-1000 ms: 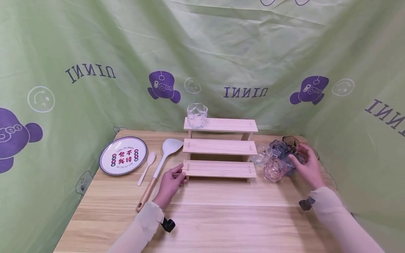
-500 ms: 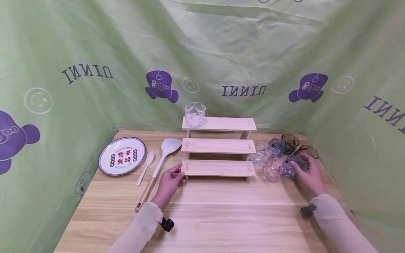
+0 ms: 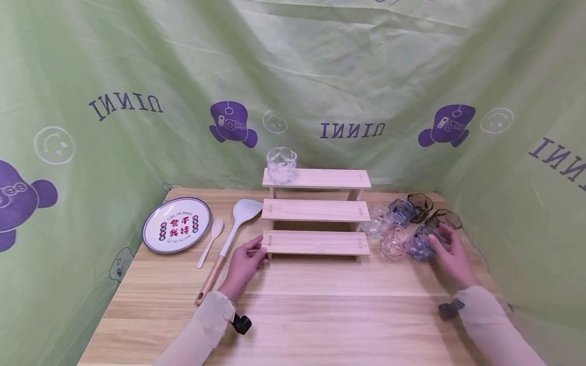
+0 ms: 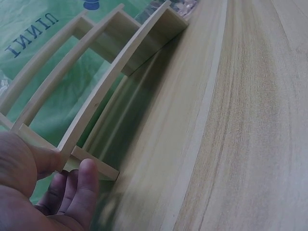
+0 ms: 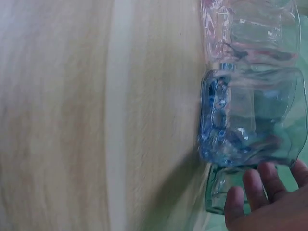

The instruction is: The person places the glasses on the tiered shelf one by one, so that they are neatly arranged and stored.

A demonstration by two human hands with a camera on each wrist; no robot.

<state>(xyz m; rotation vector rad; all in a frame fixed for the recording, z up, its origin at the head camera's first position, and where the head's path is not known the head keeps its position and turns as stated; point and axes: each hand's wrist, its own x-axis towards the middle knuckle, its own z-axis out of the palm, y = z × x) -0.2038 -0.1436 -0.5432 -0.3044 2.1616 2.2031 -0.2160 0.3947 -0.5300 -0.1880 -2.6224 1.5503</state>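
A three-step wooden shelf stand (image 3: 316, 242) stands mid-table. My left hand (image 3: 244, 264) pinches the left end of its lowest board; in the left wrist view the thumb (image 4: 45, 161) lies on one side and the curled fingers on the other. On the right, my right hand (image 3: 455, 256) is beside a blue glass cup (image 3: 421, 243), fingers spread apart. The right wrist view has the fingertips (image 5: 267, 171) at the cup's near side; whether they touch it I cannot tell. Around it are a pink cup (image 3: 394, 243), a clear cup (image 3: 376, 222), another blue cup (image 3: 403, 211) and two smoky brown cups (image 3: 445, 218).
A clear glass cup (image 3: 281, 165) sits on the top board's left end. Left of the stand lie a white turner (image 3: 233, 236) with a wooden handle, a small pale spoon (image 3: 211, 243) and a printed plate (image 3: 192, 241). A green curtain (image 3: 293, 76) surrounds the table (image 3: 329, 315).
My right hand has drawn back from among the cups, slightly right and toward me. A smoky brown cup it held now stands at the group's right side. The left hand stays put.
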